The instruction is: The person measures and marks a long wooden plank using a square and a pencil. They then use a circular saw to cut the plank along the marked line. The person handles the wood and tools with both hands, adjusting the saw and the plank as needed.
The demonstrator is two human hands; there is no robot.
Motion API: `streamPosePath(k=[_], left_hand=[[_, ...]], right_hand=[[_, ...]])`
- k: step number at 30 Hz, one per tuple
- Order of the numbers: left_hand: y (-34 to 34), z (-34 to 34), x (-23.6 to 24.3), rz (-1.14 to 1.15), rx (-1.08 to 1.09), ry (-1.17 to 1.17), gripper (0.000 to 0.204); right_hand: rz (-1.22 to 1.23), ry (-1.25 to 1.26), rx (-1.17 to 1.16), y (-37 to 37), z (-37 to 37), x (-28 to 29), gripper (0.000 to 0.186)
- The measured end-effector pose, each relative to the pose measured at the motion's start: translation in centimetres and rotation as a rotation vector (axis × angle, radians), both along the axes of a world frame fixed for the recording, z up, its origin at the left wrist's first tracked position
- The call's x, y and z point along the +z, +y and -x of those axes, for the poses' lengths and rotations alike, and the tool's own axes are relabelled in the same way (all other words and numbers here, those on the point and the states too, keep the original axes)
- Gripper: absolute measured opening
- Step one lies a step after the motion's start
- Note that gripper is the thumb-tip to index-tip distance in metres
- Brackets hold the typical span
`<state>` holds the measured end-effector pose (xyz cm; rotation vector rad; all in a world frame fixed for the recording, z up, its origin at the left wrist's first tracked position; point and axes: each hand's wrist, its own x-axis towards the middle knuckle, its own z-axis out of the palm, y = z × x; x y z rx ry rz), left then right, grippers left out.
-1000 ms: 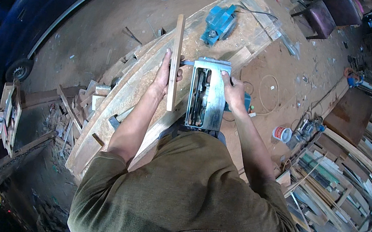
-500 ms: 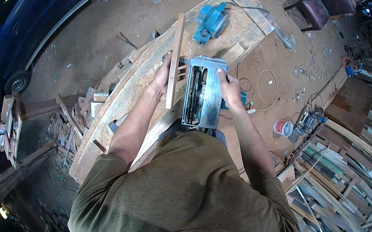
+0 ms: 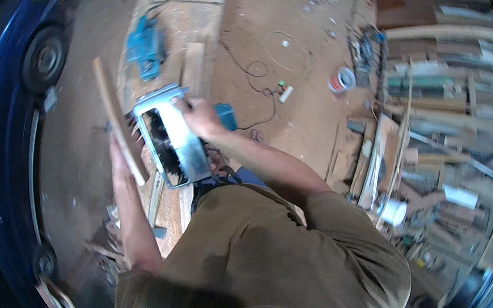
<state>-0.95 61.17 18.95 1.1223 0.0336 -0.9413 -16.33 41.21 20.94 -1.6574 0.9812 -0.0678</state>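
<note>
A circular saw (image 3: pixel 188 149) is turned bottom up, its shiny metal base plate and dark blade slot facing me. My right hand (image 3: pixel 200 118) grips the upper right edge of the plate, thumb on top. A teal part (image 3: pixel 225 116) shows beyond that hand, likely the saw's body. On the left, a narrow wooden strip (image 3: pixel 116 115) stands alongside the saw, tilted the same way. My left hand (image 3: pixel 121 153) is closed around the strip from its outer side, fingertips showing between strip and plate. Motion blur hides the fingers' exact grip.
Below lies a wooden workbench (image 3: pixel 209 15) with a teal power planer (image 3: pixel 146 48) on its far part. Cords (image 3: pixel 255 90) run over the floor. A white bucket (image 3: pixel 342 80) stands to the right, before stacked timber (image 3: pixel 450 121). A blue car (image 3: pixel 2 140) is at the left.
My view has swung round, shifting the bench and planer to the left. The saw and strip have gone from upright in the picture to tilted, tops leaning left. Both hands keep their holds.
</note>
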Motion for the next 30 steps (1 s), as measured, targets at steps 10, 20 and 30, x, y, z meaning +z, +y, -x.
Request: streamPosePath(k=[10, 20, 30], left_hand=[[2.1, -3.5, -3.7, 0.015, -0.116, 0.059, 0.058], [0.6, -0.3, -1.3, -0.179, 0.039, -0.037, 0.059], [-3.7, 0.4, 2.5, 0.011, -0.058, 0.081, 0.059]], right_hand=[[0.064, -0.044, -0.074, 1.9, 0.3, -0.3, 0.061], [0.067, -0.178, -0.038, 1.9, -0.3, -2.6, 0.050], [-0.341, -0.155, -0.216, -2.4, 0.3, -2.4, 0.062]])
